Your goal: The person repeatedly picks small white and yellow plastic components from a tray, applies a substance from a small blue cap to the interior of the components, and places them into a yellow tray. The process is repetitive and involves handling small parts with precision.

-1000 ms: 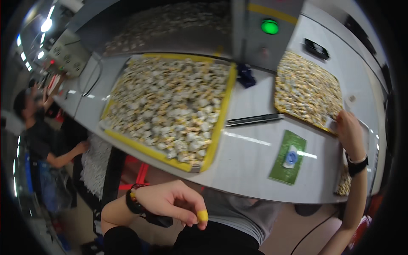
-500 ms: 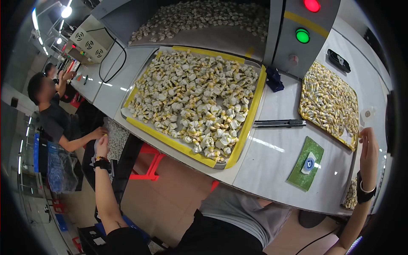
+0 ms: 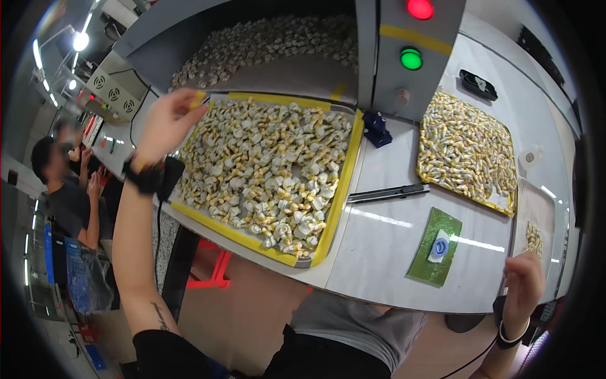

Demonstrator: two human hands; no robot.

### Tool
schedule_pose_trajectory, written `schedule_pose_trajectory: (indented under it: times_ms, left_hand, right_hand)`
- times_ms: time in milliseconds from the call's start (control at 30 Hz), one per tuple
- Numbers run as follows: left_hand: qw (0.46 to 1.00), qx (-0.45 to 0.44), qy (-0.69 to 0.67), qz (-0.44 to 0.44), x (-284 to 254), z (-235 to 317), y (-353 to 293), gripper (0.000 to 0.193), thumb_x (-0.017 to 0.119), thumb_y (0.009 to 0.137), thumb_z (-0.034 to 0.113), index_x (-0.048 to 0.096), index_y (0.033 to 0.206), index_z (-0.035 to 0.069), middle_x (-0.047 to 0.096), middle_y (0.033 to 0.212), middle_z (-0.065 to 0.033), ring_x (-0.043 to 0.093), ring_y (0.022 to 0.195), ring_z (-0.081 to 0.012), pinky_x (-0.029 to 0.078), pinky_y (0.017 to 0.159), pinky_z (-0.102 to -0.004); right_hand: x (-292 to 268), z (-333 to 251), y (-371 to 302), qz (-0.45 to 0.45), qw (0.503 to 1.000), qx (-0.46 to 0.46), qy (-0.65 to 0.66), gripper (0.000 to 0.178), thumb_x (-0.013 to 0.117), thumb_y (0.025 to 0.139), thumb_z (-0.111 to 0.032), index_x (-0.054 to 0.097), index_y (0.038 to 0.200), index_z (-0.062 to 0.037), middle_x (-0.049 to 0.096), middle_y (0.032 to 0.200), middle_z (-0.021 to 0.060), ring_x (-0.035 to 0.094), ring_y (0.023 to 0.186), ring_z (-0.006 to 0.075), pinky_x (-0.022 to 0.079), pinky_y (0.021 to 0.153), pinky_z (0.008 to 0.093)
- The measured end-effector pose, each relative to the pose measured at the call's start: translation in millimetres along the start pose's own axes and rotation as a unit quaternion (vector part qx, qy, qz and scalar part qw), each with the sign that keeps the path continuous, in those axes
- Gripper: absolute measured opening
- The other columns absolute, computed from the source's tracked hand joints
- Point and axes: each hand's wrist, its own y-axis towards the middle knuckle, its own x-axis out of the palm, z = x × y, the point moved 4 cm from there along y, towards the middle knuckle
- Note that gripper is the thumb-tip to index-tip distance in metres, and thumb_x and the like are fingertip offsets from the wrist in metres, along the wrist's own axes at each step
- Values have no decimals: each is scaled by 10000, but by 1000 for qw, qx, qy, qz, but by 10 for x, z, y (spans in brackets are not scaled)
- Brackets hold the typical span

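The big tray [image 3: 344, 165] of wrapped pieces [image 3: 265, 170] sits at the table's near edge. The left hand [image 3: 165, 123] hovers at its far-left corner, fingers loosely curled, holding nothing. The right hand [image 3: 522, 284], fingers loosely open, hangs off the table's [image 3: 379, 252] right corner beside a green card [image 3: 434, 247].

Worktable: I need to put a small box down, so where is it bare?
Bare strip of worktable between the big yellow-rimmed tray and the green card, below the black bar tool. Both trays, including the right tray, are crowded with small pieces.
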Motion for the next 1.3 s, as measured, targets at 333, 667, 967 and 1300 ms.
schedule_pose_trajectory:
  times_ms: [333,667,967,1300]
  left_hand:
    - [907,-71,408,-80,617,-1596,1643,532,697,702,409,625,1116,81,571,1173,-186,559,1065,-319,477,850,-384]
    - [988,-120,-102,-1,561,-1240,1722,377,688,751,336,661,981,39,684,849,-100,654,769,-206,510,707,-355]
    - [991,-69,71,-95,730,-1156,1562,420,763,648,369,662,918,62,654,929,-104,621,856,-246,489,747,-343]
    - [987,-11,-139,-82,538,-287,1311,288,728,729,167,607,960,46,601,768,-46,576,728,-104,471,612,-257]
  right_hand:
    - [-453,319,-815,77,992,97,13,158,538,863,-10,496,1010,33,510,939,85,496,827,147,390,759,243]
    - [-439,413,-923,104,982,143,67,181,543,835,23,492,1008,19,506,967,90,497,846,143,393,786,244]
    - [-386,394,-965,118,977,154,92,165,559,826,8,510,983,27,513,949,91,511,835,137,407,767,241]
    - [-470,211,-955,79,988,120,55,146,614,816,-16,543,937,24,558,844,77,561,743,140,446,686,239]
